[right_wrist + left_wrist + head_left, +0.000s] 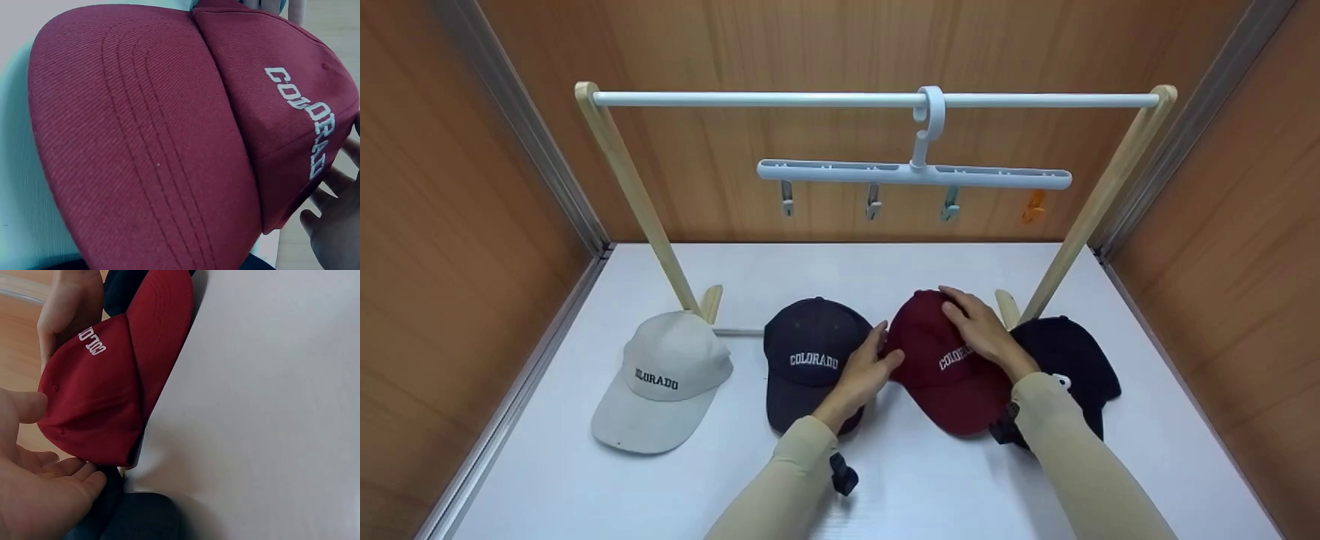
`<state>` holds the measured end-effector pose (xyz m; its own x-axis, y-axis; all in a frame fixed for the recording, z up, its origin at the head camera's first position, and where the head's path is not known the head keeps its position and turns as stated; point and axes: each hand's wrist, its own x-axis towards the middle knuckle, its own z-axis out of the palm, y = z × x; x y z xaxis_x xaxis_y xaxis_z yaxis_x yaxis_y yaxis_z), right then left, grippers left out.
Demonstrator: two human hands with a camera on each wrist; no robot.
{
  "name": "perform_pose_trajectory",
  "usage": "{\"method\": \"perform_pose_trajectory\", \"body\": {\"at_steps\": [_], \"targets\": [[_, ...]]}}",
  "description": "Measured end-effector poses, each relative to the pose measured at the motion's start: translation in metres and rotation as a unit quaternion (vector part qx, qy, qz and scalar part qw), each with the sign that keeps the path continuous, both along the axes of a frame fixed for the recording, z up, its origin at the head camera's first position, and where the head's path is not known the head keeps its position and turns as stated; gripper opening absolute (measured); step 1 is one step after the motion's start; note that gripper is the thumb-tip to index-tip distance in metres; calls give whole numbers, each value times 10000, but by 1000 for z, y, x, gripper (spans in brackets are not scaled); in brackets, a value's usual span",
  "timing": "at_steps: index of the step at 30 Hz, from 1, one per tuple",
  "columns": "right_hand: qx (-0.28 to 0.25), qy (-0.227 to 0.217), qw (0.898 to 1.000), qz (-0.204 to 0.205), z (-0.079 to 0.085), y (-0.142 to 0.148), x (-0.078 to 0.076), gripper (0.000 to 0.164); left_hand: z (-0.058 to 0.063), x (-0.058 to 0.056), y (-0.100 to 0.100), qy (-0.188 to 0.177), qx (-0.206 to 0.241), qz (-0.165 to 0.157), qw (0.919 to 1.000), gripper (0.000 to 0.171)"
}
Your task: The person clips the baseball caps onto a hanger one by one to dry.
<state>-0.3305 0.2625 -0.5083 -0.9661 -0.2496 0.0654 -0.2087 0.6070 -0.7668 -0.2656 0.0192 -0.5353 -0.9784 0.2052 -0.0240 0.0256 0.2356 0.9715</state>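
In the head view a maroon baseball cap [941, 360] lettered COLORADO sits on the white table, its brim toward me. My left hand [861, 375] is at its left side, thumb apart from the other fingers. In the left wrist view that hand's fingertips [93, 479] meet the cap's lower edge, and its thumb [34, 405] is against the crown. My right hand [982, 330] rests along the upper right of the crown, fingers extended. The right wrist view shows the maroon cap [157, 140] close up, the right hand [340, 216] beside its crown.
A pale cap [671, 375] and a navy cap [814, 349] lie left; a black cap [1072, 360] lies right, partly behind my forearm. Above, a light-blue hanger [915, 172] with several clips hangs from the rack's white bar [772, 99]. Wooden walls enclose the table [885, 502].
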Motion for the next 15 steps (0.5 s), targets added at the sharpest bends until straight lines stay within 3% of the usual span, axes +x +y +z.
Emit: {"method": "perform_pose_trajectory", "body": {"at_steps": [9,15], "targets": [[33,174,9998,-44,1,0,1,52,-3,-2,4,-11,76,57,10000,63],[-52,200,9998,-17,3,-1,2,48,-7,-2,6,19,368,42,9993,59]]}}
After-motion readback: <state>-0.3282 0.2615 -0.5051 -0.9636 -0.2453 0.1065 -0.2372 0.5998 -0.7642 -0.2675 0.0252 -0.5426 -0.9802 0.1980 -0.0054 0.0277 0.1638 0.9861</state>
